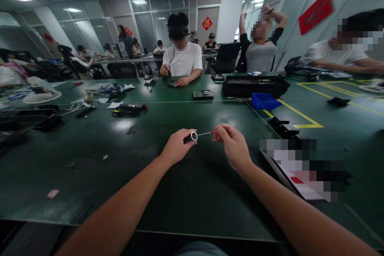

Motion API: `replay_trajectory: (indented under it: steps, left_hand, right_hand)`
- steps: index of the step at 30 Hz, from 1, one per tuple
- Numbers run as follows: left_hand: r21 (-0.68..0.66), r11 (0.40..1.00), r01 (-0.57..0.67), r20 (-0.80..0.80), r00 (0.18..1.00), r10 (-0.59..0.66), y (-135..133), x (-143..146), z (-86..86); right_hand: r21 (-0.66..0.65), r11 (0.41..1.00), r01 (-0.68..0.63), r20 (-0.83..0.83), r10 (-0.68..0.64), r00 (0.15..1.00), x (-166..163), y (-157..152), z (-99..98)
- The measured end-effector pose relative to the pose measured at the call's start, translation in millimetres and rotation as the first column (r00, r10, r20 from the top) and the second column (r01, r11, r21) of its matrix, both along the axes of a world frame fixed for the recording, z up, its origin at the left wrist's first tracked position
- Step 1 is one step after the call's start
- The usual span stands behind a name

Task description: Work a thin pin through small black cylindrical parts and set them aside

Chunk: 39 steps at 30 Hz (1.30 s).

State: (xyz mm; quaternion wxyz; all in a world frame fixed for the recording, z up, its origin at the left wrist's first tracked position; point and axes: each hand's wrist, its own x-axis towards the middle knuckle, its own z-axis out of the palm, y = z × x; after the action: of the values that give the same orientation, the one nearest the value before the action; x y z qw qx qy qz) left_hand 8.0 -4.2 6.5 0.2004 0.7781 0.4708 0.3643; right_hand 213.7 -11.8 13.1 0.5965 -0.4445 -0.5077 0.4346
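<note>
My left hand (177,146) is closed around a small black cylindrical part (191,137) whose round end has a bright ring and faces right. Between finger and thumb, my right hand (232,140) grips a screwdriver (205,133) by its red handle. The thin metal shaft runs left, and its tip meets or lies very close to the ringed end; exact contact is too small to tell. Both hands are held above the green table (174,204), and the handle is mostly covered by my right fingers.
A flat, partly blurred white object (282,168) lies by my right forearm. Farther off are black brackets (283,127), a blue bin (265,101), a long black tray (255,87), a circuit board (203,95) and bundled black cable (127,110). A person (181,58) works opposite.
</note>
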Motion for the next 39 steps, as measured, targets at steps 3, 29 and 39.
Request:
replay_trajectory:
  steps: [3, 29, 39]
  left_hand:
    - [0.026, 0.998, 0.064, -0.002, 0.998, -0.064, 0.6, -1.1, 2.6]
    - [-0.036, 0.998, 0.057, -0.284, 0.957, -0.065, 8.0, -3.3, -6.7]
    - [-0.14, 0.988, -0.072, 0.191, 0.977, 0.098, 9.8, -4.8, 2.2]
  right_hand:
    - [-0.071, 0.997, -0.044, -0.216, 0.028, 0.976, -0.9, 4.4, -4.5]
    - [0.123, 0.987, 0.106, 0.479, -0.152, 0.864, 0.1, -4.8, 3.0]
    - [0.192, 0.964, 0.182, 0.505, -0.256, 0.824, 5.7, -8.6, 12.2]
